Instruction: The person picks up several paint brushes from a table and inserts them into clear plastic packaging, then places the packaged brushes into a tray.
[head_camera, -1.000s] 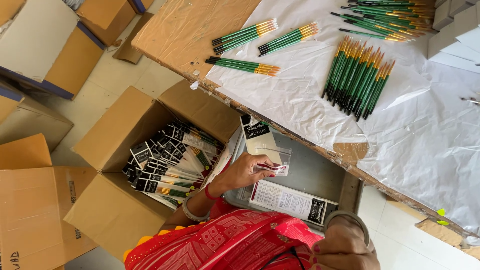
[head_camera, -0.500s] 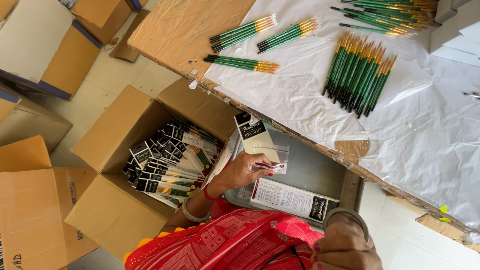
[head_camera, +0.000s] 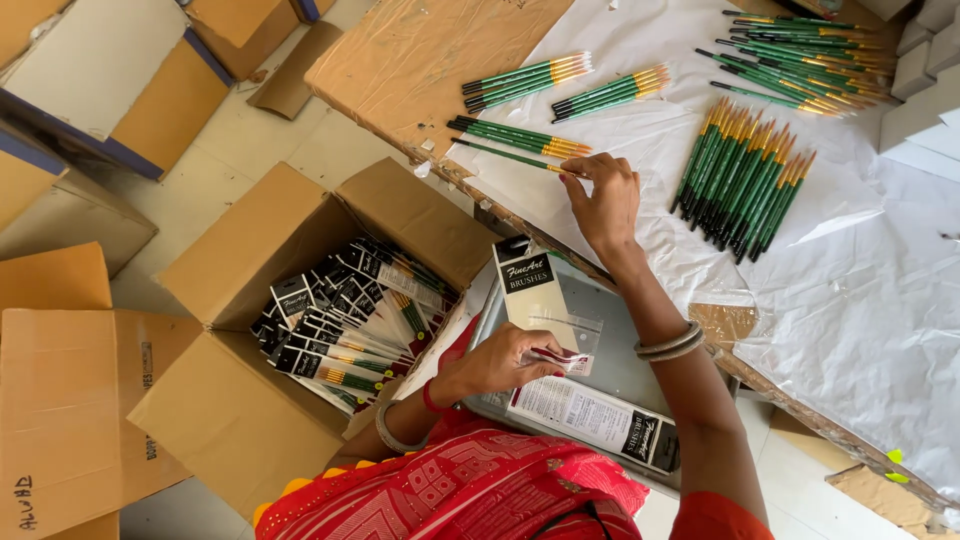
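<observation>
My left hand (head_camera: 500, 362) holds a clear plastic brush packet (head_camera: 540, 300) with a black and cream card, over a grey tray (head_camera: 620, 370) on my lap. My right hand (head_camera: 603, 200) is stretched out onto the white paper-covered table (head_camera: 870, 300). Its fingertips pinch the golden end of a single green-handled paint brush (head_camera: 510, 155). Small bunches of the same green brushes (head_camera: 525, 82) lie just beyond it, and a larger fanned row of brushes (head_camera: 745, 175) lies to its right.
An open cardboard box (head_camera: 250, 250) on the floor to my left holds several filled brush packets (head_camera: 345, 320). Another flat packet (head_camera: 590, 415) lies on the tray. More cardboard boxes (head_camera: 70, 390) stand around. A further pile of brushes (head_camera: 800, 55) lies at the far table edge.
My right hand has risen from my lap and reached across to the table, onto the single green brush. The left hand still holds the packet in about the same place.
</observation>
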